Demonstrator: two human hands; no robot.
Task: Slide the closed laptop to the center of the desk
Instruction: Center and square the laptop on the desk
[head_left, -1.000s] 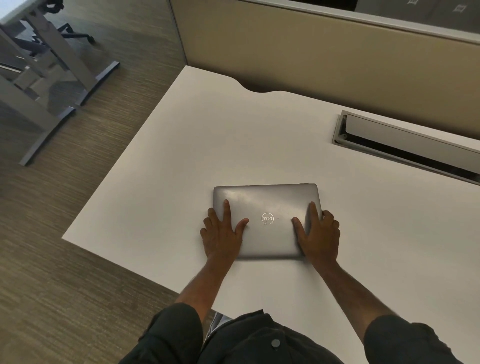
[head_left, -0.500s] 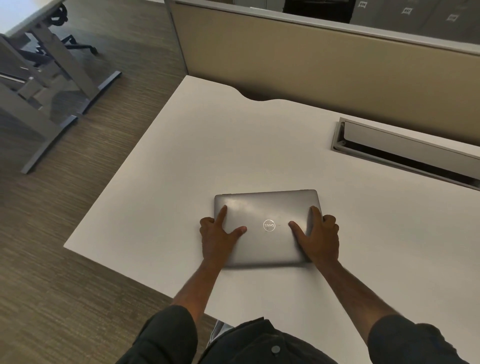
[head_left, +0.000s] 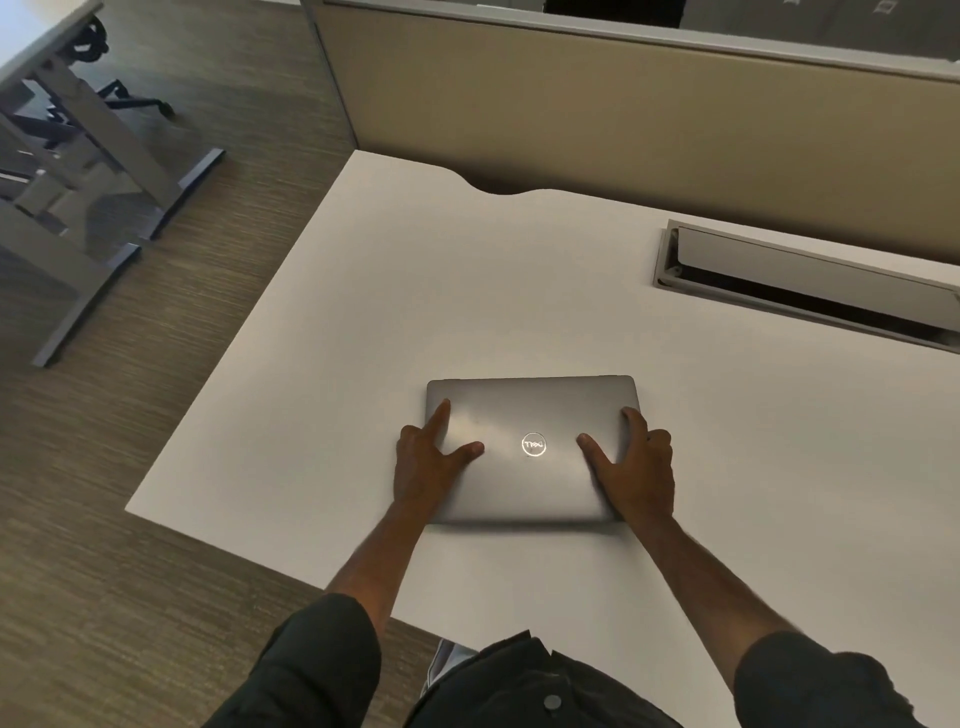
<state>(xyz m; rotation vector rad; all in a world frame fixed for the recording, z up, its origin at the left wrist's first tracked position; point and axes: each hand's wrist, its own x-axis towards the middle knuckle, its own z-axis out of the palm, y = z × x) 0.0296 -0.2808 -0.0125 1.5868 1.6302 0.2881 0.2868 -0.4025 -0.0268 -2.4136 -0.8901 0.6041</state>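
Observation:
A closed grey laptop (head_left: 530, 415) with a round logo lies flat on the white desk (head_left: 363, 322), towards its near left part. My left hand (head_left: 428, 462) rests on the laptop's left side, thumb and forefinger spread on the lid and the other fingers curled over the left edge. On the right side sits my right hand (head_left: 636, 467), thumb on the lid and fingers wrapped over the right edge. Both palms cover the lid's near corners.
A grey cable tray (head_left: 800, 283) with an open slot is set into the desk at the back right. A beige partition (head_left: 597, 119) runs behind the desk. Another desk's frame (head_left: 93, 156) stands on the carpet at the left.
My fingers have drawn in from lying flat on the lid to curling over the laptop's side edges. The laptop has hardly shifted on the desk, and the view has tilted slightly.

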